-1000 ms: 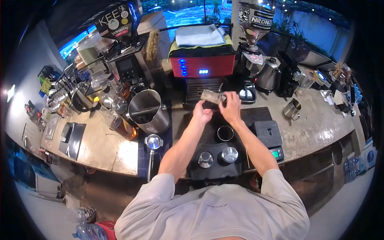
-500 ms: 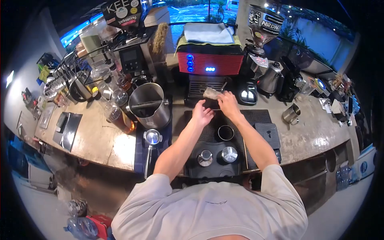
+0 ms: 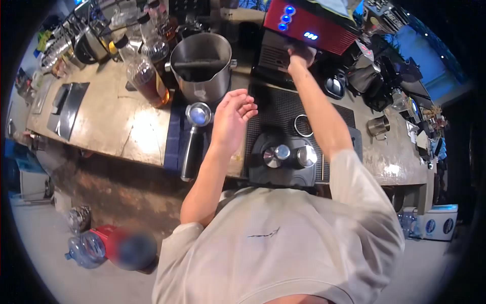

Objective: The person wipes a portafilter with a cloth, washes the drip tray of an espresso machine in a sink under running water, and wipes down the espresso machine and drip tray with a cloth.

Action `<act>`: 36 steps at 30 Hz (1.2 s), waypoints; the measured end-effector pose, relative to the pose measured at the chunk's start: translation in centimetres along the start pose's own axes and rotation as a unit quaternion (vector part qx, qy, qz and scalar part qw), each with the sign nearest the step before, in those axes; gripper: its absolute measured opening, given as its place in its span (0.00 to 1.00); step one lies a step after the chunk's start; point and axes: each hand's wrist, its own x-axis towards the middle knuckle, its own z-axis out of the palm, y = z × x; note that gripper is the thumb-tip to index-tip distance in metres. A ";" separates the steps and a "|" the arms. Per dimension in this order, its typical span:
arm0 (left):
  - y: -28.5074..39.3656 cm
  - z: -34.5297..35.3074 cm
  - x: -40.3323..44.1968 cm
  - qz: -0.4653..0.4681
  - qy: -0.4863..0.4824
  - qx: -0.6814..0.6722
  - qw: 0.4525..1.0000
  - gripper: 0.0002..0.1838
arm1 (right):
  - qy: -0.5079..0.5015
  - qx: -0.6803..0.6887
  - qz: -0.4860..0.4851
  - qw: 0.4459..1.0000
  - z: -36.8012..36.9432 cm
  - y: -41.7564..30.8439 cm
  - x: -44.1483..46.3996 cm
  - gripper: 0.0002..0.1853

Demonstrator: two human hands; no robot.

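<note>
My right hand (image 3: 299,62) reaches under the front of the red espresso machine (image 3: 311,25), its fingers closed round a pale, crumpled cloth (image 3: 307,52). The hand and the machine's overhang hide part of the cloth. My left hand (image 3: 233,114) hangs in the air above the counter, fingers loosely curled with nothing in them. Nearest to it is a portafilter (image 3: 198,115), lying on a dark blue cloth (image 3: 174,137) with its black handle toward me. Behind stands a steel knock bin (image 3: 201,68) with a bar across its mouth.
A black tamping stand (image 3: 281,175) holds two metal tools (image 3: 276,156) near the front edge. A dark round cup (image 3: 304,125) sits on the black ribbed mat (image 3: 276,104). A steel pitcher (image 3: 378,126) stands right; a bottle of amber liquid (image 3: 147,81) stands left.
My right hand has carried the cloth from in front of the machine to beneath its head. My left hand has drawn back toward the portafilter. The camera view has tilted and shifted.
</note>
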 end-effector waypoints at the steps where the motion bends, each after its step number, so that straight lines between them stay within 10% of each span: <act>1: 0.6 -0.2 -0.8 0.019 -0.004 0.003 1.000 0.10 | -0.017 -0.070 -0.154 0.986 0.0 1.9 0.3 0.13; 3: 2.1 -1.2 -1.8 0.030 0.005 -0.007 1.000 0.10 | -0.060 -0.213 -0.445 0.868 0.4 6.5 -0.8 0.16; 6: 1.9 -2.9 -3.6 0.054 0.029 -0.025 0.998 0.09 | -0.121 -0.413 -0.759 0.488 -1.1 10.5 -0.9 0.22; 7: 1.7 -3.1 -4.1 0.049 0.040 -0.045 0.997 0.09 | -0.119 -0.433 -0.756 0.477 -1.2 10.5 -0.7 0.22; 16: 3.3 -4.4 -5.6 0.074 0.022 0.026 0.997 0.09 | 0.153 -0.099 -0.693 0.698 -0.3 4.9 -0.9 0.35; 18: 3.2 -4.5 -5.9 0.068 0.021 0.023 0.997 0.09 | 0.270 -0.249 -0.685 0.629 4.1 0.3 9.3 0.30; 29: 4.2 -4.5 -7.2 0.069 -0.007 -0.016 0.997 0.08 | 0.185 -0.108 -0.464 0.859 4.1 2.6 6.8 0.13; 32: 4.9 -4.8 -7.4 0.079 0.002 -0.007 0.997 0.08 | -0.122 -0.022 -0.355 0.927 -1.3 2.3 2.2 0.11; 36: 4.8 -4.9 -7.2 0.075 0.015 -0.014 0.997 0.08 | -0.484 0.099 -0.151 0.856 -7.4 1.8 -1.8 0.11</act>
